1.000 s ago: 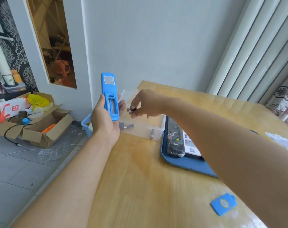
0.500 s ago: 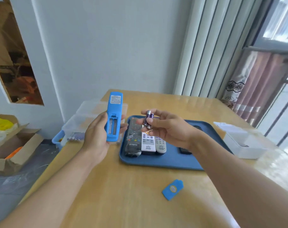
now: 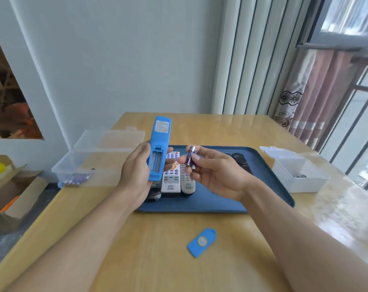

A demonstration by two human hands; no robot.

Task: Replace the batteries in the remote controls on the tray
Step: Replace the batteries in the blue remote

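The person's left hand (image 3: 136,171) is gripping a blue remote (image 3: 159,149) upright over the near-left corner of the blue tray (image 3: 269,175), fingers wrapped round its lower half and its back turned toward the camera, so that the open battery bay is facing up where it can be reached. The two slots in that bay are looking empty, which suggests the old cells are already out. The right hand (image 3: 216,173) is pinching a purple battery (image 3: 190,157) between thumb and fingertips, holding it nearly upright just beside the remote; a second metal end is showing below it, so there may be two batteries in the pinch, though that is hard to tell. Holding it at the ends of the fingers is probably leaving room to turn it and match its poles to the slot. The blue cover (image 3: 202,242) is lying flat on the wooden table (image 3: 136,260), near the front and well apart from the tray, likely set aside until the bay is filled. On the tray, a white remote (image 3: 171,175) and a grey remote (image 3: 187,182) are lying side by side, partly behind the hands, with a dark remote (image 3: 241,162) farther right, apparently waiting their turn. A clear box (image 3: 90,163) with its lid open is sitting to the left with purple batteries in it, seemingly the fresh supply; a white box (image 3: 299,171) to the right is holding a few small dark pieces, possibly spent cells.
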